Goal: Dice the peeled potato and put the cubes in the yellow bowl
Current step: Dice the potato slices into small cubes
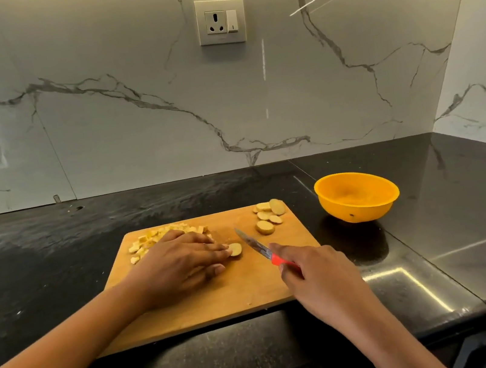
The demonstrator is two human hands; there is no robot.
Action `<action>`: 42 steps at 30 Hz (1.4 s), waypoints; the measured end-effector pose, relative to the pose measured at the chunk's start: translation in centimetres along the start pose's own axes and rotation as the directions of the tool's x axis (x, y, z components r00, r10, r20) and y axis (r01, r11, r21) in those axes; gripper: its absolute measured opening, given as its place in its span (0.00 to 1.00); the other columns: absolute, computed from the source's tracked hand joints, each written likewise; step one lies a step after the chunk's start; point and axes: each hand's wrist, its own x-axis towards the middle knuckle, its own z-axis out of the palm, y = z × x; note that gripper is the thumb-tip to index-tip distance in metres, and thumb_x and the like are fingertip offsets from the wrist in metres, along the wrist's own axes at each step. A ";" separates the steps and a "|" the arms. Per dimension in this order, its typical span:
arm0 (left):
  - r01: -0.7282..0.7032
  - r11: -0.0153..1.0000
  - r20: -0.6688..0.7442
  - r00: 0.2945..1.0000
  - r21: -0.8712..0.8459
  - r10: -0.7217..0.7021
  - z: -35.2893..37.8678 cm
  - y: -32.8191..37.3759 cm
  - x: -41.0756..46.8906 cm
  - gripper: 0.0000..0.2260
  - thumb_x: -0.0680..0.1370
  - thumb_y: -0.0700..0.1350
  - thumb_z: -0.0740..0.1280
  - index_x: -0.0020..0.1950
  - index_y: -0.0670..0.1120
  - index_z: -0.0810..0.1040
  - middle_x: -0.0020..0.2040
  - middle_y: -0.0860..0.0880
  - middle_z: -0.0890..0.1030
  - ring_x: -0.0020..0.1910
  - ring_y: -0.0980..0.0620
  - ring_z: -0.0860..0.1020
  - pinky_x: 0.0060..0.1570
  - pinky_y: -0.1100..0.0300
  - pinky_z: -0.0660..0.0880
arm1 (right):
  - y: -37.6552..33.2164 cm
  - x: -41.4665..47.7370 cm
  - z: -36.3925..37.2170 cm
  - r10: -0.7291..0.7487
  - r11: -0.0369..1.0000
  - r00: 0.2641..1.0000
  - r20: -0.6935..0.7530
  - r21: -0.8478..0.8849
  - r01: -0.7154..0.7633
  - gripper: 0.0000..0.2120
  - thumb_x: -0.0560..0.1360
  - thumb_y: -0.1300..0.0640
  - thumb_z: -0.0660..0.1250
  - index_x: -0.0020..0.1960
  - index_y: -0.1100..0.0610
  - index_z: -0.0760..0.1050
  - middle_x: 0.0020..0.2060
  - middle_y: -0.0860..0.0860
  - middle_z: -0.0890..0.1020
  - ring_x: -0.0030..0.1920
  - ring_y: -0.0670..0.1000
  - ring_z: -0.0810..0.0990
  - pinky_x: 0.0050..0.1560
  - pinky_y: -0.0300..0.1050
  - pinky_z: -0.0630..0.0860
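Observation:
A wooden cutting board (222, 301) lies on the black counter. My left hand (178, 264) rests flat on it, fingertips touching one potato slice (235, 249). Behind that hand lies a pile of potato cubes (149, 241), partly hidden by it. Several round potato slices (269, 214) sit at the board's far right corner. My right hand (317, 277) grips a knife (258, 248) by its red handle, blade pointing toward the slice without touching it. The yellow bowl (357, 196) stands on the counter to the right of the board, tilted slightly, with nothing visible inside.
A marble backsplash with a wall socket (221, 21) rises behind the counter. The counter (54, 245) turns a corner at the right, behind the bowl. Its front edge runs just below the board.

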 end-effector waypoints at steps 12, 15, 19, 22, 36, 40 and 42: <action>-0.013 1.000 0.111 0.994 0.015 0.012 0.1 -0.1 0.4 0.33 0.72 0.71 0.31 0.70 0.64 0.61 0.68 0.66 0.68 0.70 0.61 0.62 0.63 0.63 0.55 | -1.4 0.3 0.4 -0.131 0.974 0.991 0.012 -0.186 0.131 0.22 0.82 0.49 0.53 0.75 0.43 0.59 0.52 0.46 0.80 0.48 0.47 0.74 0.45 0.43 0.71; -0.007 1.000 0.124 0.992 0.027 0.004 0.0 -0.1 0.5 0.35 0.71 0.71 0.30 0.70 0.65 0.60 0.68 0.67 0.67 0.70 0.62 0.60 0.64 0.63 0.55 | -1.7 1.5 0.7 -0.133 0.956 0.988 0.081 -0.253 0.149 0.22 0.82 0.50 0.54 0.76 0.45 0.59 0.54 0.49 0.79 0.52 0.50 0.75 0.46 0.44 0.71; -0.001 0.999 0.122 0.992 0.043 -0.004 0.0 -0.1 0.5 0.36 0.69 0.72 0.28 0.70 0.66 0.59 0.68 0.68 0.66 0.71 0.62 0.60 0.64 0.62 0.55 | -1.8 0.9 1.2 -0.162 0.939 0.982 0.099 -0.292 0.184 0.23 0.82 0.52 0.53 0.77 0.47 0.57 0.53 0.50 0.79 0.51 0.51 0.76 0.43 0.45 0.69; 0.010 0.999 0.136 0.991 0.048 -0.016 0.1 -0.2 0.5 0.34 0.69 0.72 0.28 0.70 0.68 0.56 0.69 0.69 0.64 0.71 0.62 0.59 0.63 0.63 0.54 | -1.2 -1.3 0.2 -0.181 0.946 0.981 0.070 -0.259 0.193 0.23 0.82 0.51 0.52 0.76 0.45 0.56 0.51 0.48 0.79 0.46 0.49 0.74 0.42 0.43 0.70; 0.065 0.998 0.078 0.995 -0.006 -0.064 0.1 0.2 -0.1 0.34 0.70 0.73 0.31 0.67 0.66 0.61 0.64 0.70 0.65 0.69 0.65 0.60 0.64 0.61 0.52 | -2.0 -0.9 -0.6 -0.173 0.968 0.982 -0.070 -0.196 0.156 0.22 0.81 0.49 0.53 0.75 0.41 0.58 0.43 0.44 0.76 0.37 0.45 0.68 0.30 0.35 0.60; 0.060 0.998 0.085 0.995 0.016 -0.061 0.2 0.1 -0.1 0.33 0.70 0.72 0.31 0.68 0.66 0.62 0.66 0.68 0.67 0.70 0.62 0.62 0.63 0.61 0.52 | -2.0 -0.2 0.2 -0.174 0.961 0.985 -0.015 -0.219 0.167 0.22 0.82 0.49 0.53 0.75 0.42 0.58 0.51 0.46 0.80 0.44 0.47 0.72 0.38 0.42 0.67; 0.058 0.998 0.088 0.994 0.025 -0.060 0.2 0.1 0.0 0.34 0.71 0.72 0.31 0.68 0.66 0.62 0.66 0.67 0.69 0.70 0.62 0.63 0.62 0.60 0.53 | -2.0 0.1 0.5 -0.177 0.954 0.984 0.016 -0.243 0.175 0.22 0.82 0.50 0.53 0.75 0.43 0.58 0.52 0.47 0.80 0.47 0.48 0.74 0.41 0.43 0.68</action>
